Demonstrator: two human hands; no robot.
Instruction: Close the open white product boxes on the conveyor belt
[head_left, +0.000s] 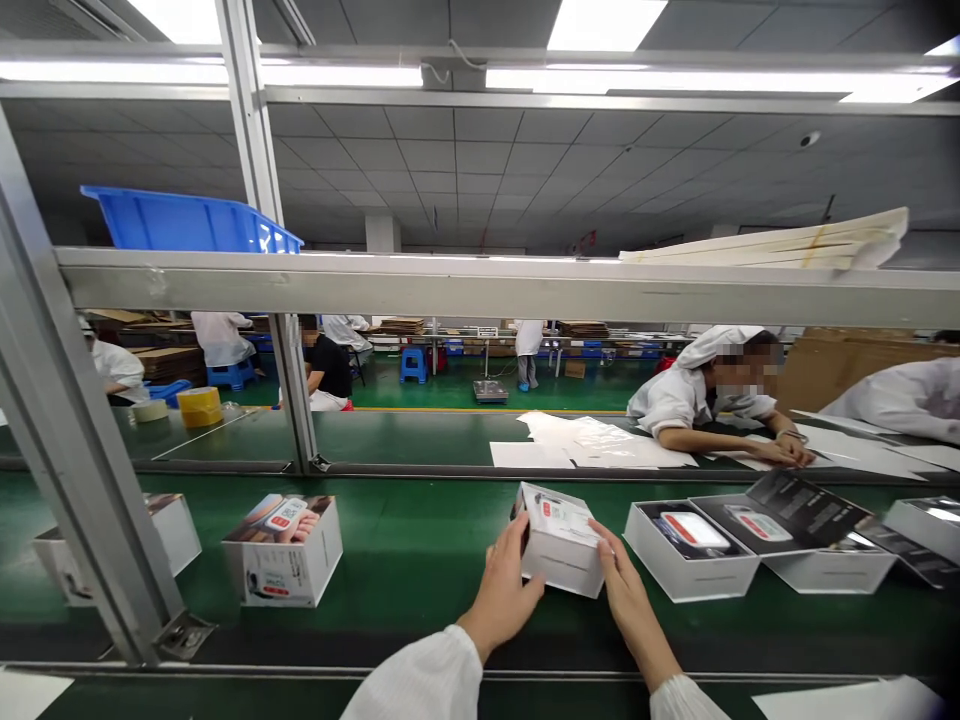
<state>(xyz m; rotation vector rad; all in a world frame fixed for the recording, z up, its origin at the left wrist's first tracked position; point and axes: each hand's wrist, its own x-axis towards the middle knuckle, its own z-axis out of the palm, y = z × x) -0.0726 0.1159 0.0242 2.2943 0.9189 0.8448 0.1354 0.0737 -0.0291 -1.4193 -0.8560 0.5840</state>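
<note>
Two hands, left hand (pixel 501 590) and right hand (pixel 634 600), grasp a white printed carton (pixel 561 540) over the green tabletop (pixel 420 560). One closed carton (pixel 283 550) sits left; open carton (pixel 694 578) at right shows its device (pixel 694 530).

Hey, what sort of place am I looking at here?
Most likely a factory packing line: a green conveyor belt carrying white product boxes, co-workers in white coats and caps, and a blue plastic crate on the shelf above.
</note>
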